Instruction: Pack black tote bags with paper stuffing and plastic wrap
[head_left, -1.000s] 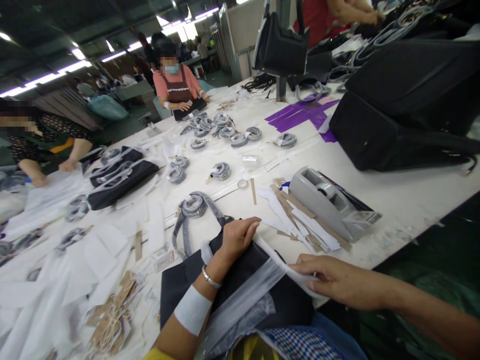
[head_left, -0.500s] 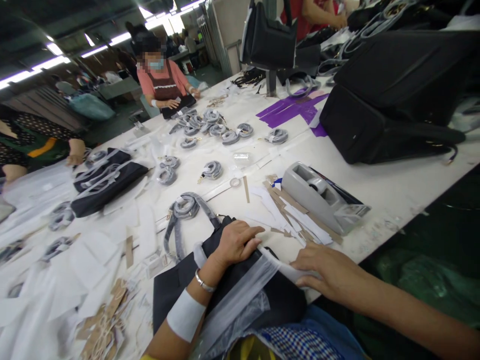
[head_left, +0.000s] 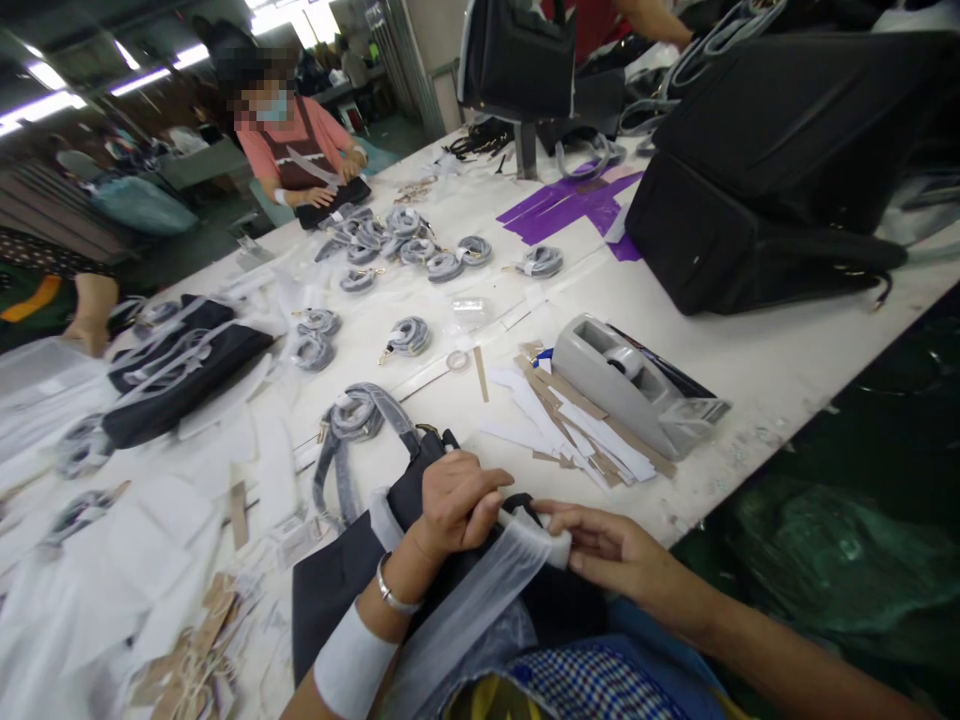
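Note:
A black bag (head_left: 330,590) lies at the table's near edge, against the person's front. My left hand (head_left: 459,502) is closed over its upper part, pinching a translucent white wrapping strip (head_left: 480,572). On the right, my right hand (head_left: 611,550) holds the strip's folded white end between thumb and fingers. The rest of the strip runs down across the bag towards my lap. Beyond the bag, a grey wrapped strap (head_left: 341,470) loops on the table beside a coiled strap (head_left: 354,412).
A grey tape dispenser (head_left: 630,385) stands right of centre beside paper strips (head_left: 592,430). A large black bag (head_left: 765,190) fills the back right. Coiled straps (head_left: 409,337) and black bags (head_left: 187,385) lie left. A person (head_left: 300,150) works across the table.
My right hand has moved left, closer to my left hand, and the strip's white end is now folded between them. The whole view has shifted slightly.

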